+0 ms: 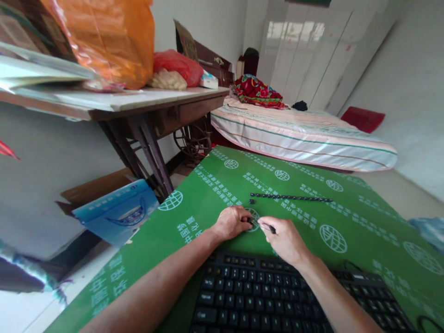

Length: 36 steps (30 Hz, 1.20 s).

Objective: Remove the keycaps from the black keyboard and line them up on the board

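My left hand is closed, pinching a small black keycap between thumb and fingertips, just above the green tabletop. In my right hand is a thin tool with a dark handle. Its slim end points at the keycap; whether the two touch, I cannot tell. Beyond both hands, black keycaps lie in a long row, and one single keycap sits in front of the row's left end. A black keyboard lies under my forearms, its top row lower and showing small brownish spots.
The green table bears white lettering and globe prints. A cable curls at the keyboard's right. To the left stands a sewing-machine table with an orange bag on it. A blue bag is below, and a bed is behind.
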Each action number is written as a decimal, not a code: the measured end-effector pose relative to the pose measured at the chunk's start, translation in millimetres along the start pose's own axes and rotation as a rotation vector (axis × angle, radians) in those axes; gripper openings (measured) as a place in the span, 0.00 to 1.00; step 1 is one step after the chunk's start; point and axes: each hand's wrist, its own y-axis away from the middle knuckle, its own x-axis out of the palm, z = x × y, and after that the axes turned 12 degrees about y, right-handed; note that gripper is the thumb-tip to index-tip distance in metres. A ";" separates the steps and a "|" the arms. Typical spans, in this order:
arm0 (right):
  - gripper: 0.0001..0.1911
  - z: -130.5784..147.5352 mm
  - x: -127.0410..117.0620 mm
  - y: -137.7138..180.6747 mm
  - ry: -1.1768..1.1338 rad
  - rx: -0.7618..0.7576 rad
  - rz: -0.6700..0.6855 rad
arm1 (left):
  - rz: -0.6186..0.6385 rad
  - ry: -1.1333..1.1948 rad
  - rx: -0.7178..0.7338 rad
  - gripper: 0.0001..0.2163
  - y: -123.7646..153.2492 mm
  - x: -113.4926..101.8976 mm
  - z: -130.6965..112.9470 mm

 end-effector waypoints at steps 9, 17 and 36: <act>0.12 -18.0 28.8 -31.6 0.153 0.016 0.150 | 0.024 0.732 -0.065 0.11 -0.3 -12.8 25.2; 0.09 -24.1 31.2 -35.4 0.198 0.026 0.156 | -0.333 1.057 -0.161 0.07 -3.1 -15.6 25.1; 0.13 -56.2 26.8 -84.8 0.039 0.197 0.076 | -0.830 0.947 -0.216 0.08 -13.8 -22.0 32.9</act>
